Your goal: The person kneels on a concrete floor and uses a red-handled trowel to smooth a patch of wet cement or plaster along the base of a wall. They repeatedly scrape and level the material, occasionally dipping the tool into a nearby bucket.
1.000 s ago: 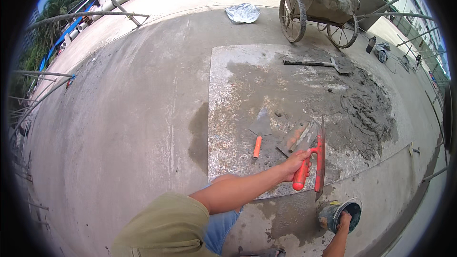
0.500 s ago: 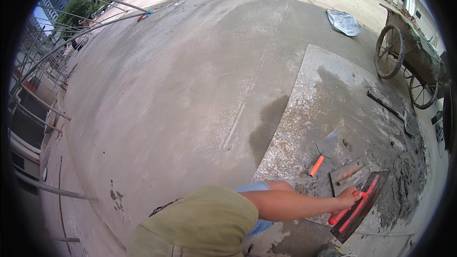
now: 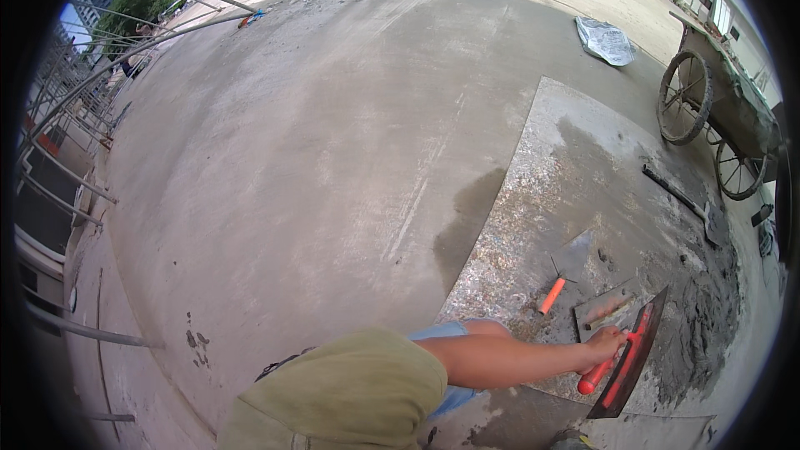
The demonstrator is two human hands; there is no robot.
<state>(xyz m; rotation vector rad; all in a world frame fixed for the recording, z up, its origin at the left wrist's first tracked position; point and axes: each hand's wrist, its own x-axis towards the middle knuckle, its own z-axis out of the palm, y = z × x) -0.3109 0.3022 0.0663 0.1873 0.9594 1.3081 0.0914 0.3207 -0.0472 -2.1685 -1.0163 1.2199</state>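
Observation:
My right hand (image 3: 604, 347) is closed around the red handle of a long finishing trowel (image 3: 632, 353), reaching out from an olive-green sleeve. The trowel's narrow dark blade stands tilted on edge, over or beside the wet grey mortar; whether it touches cannot be told. Close beyond my hand lies a flat rectangular plastering trowel (image 3: 607, 310), partly hidden by a handle across it. A pointing trowel with an orange handle (image 3: 552, 295) rests farther off on the mortar-smeared board (image 3: 508, 225). My left hand is out of sight.
Wet mortar (image 3: 692, 325) is heaped at the board's right side, with a dark-handled shovel (image 3: 679, 192) beyond it. A two-wheeled cart (image 3: 717, 100) stands at far right, near a crumpled bag (image 3: 605, 40). Metal poles (image 3: 92, 332) line the left edge beside the smooth concrete floor (image 3: 317, 158).
The finishing trowel has tilted further onto its edge, so less of its blade face shows. My right hand has turned with it and shifted slightly to the left.

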